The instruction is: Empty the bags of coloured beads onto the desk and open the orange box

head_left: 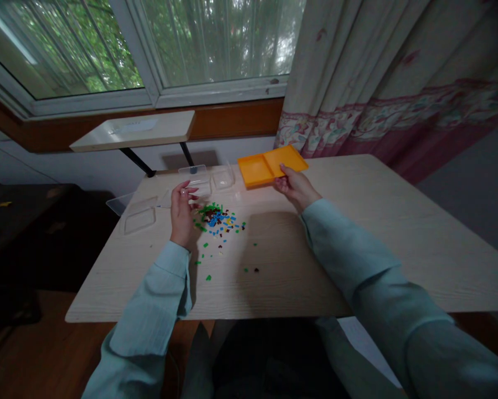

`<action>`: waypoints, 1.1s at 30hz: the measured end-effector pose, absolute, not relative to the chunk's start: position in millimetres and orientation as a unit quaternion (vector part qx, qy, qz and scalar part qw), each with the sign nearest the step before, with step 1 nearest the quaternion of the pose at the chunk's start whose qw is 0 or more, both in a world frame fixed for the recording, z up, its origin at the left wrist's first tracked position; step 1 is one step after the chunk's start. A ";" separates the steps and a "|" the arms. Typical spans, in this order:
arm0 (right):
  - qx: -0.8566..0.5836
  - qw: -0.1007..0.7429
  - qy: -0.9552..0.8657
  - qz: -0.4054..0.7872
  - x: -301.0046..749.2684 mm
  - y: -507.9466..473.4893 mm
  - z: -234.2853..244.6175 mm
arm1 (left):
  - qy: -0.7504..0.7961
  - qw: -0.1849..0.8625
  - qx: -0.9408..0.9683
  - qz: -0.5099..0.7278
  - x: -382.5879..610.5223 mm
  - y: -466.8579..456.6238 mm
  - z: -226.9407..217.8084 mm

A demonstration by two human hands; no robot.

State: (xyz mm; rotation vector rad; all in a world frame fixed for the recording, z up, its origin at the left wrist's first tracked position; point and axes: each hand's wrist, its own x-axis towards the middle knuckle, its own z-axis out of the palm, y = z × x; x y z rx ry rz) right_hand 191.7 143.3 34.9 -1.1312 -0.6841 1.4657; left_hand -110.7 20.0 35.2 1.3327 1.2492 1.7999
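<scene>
My right hand [295, 185] grips the near edge of an orange two-compartment tray [269, 165], held at the far middle of the pale wooden table [357, 260]. My left hand [181, 213] hovers with fingers loosely spread and curled beside a small heap of tiny coloured pieces [217, 217] in green, blue, brown and yellow. It holds nothing that I can see. A few stray pieces [209, 277] lie nearer to me.
Several clear plastic trays and lids [139, 220] lie at the table's far left, two more [222, 177] behind the heap. A small white folding table [136, 130] stands under the window. A curtain [398, 83] hangs at the right. A dark cabinet [32, 233] stands at the left.
</scene>
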 end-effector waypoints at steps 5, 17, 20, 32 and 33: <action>-0.502 0.520 -0.322 0.612 181.9 143.0 19.2 | 0.477 0.273 0.508 0.664 -109.1 20.2 33.1; -0.463 0.463 -0.467 0.594 170.7 138.0 14.5 | 0.478 0.271 0.508 0.664 -109.5 20.6 33.2; -0.493 0.502 -0.494 0.511 175.3 143.1 13.3 | 0.469 0.277 0.504 0.671 -110.0 20.9 32.4; -0.504 0.545 -0.430 0.515 179.8 149.6 10.8 | 0.478 0.269 0.507 0.665 -110.9 21.1 31.0; -0.502 0.544 -0.430 0.517 180.5 149.1 11.9 | 0.478 0.269 0.506 0.666 -111.1 21.3 31.0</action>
